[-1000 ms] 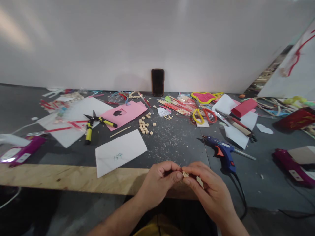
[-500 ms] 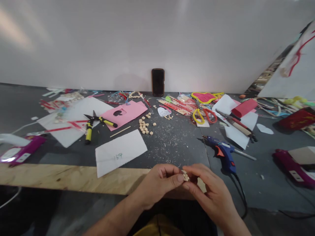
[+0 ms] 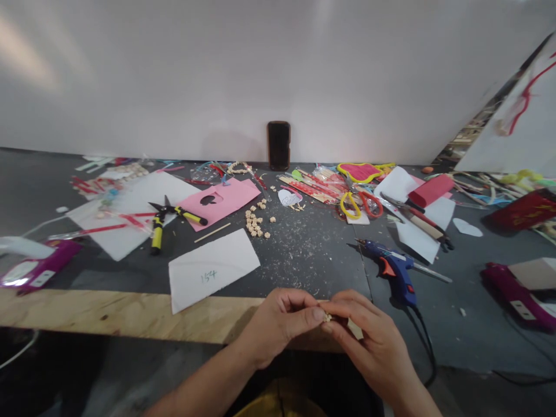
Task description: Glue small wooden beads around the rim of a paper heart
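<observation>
Close to the table's front edge, my left hand [image 3: 282,321] pinches a small pale cluster of wooden pieces [image 3: 327,317] between thumb and fingers. My right hand [image 3: 369,333] is closed on the same cluster from the other side, its thumb and fingertips covering most of it. Beyond my hands lie several similar pale clusters [image 3: 253,223] on the dark tabletop [image 3: 299,249], among white crumbs. To the right rests a blue glue gun [image 3: 397,266] with an orange trigger. A white card [image 3: 212,269] marked 154 lies left of my hands.
Yellow-handled pliers [image 3: 158,229], pink paper [image 3: 221,200] and a thin stick [image 3: 212,232] lie to the left. Scissors [image 3: 358,205] and a red roll [image 3: 431,191] are at the right. A phone [image 3: 278,145] leans on the back wall. Purple devices [image 3: 43,266] sit at both sides.
My right fingers have closed further over the small cluster, so less of it shows. Both hands stay at about the same place; the things on the table have not moved.
</observation>
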`<state>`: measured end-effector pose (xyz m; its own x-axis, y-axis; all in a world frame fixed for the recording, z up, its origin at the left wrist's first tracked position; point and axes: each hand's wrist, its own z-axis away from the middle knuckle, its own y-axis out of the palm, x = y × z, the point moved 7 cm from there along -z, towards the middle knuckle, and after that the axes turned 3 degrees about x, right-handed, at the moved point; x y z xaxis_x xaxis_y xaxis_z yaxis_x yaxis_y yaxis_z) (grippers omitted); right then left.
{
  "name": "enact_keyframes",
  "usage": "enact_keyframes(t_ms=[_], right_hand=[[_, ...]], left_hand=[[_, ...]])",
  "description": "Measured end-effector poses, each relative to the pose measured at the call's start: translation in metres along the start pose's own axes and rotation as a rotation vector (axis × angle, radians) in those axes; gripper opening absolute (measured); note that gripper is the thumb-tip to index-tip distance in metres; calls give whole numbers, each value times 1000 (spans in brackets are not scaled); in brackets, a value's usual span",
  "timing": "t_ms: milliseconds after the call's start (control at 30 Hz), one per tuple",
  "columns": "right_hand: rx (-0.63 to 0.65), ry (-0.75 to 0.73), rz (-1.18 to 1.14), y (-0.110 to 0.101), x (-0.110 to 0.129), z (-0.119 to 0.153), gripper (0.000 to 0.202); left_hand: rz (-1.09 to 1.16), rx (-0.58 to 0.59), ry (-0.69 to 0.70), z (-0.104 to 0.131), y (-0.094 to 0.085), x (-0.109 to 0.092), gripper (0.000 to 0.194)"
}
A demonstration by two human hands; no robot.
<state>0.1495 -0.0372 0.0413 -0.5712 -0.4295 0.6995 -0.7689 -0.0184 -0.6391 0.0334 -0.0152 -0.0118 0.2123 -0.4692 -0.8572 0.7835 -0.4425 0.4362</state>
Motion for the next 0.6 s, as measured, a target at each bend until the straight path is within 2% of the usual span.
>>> enact_keyframes(t_ms=[267, 600], right_hand=[[-52, 0, -102, 1, 2, -2, 15], [-55, -34, -47, -2, 2, -1, 17]], left_hand=[[-40, 5, 27, -2, -2, 0, 30], [-107, 39, 35, -2, -5, -2, 36]])
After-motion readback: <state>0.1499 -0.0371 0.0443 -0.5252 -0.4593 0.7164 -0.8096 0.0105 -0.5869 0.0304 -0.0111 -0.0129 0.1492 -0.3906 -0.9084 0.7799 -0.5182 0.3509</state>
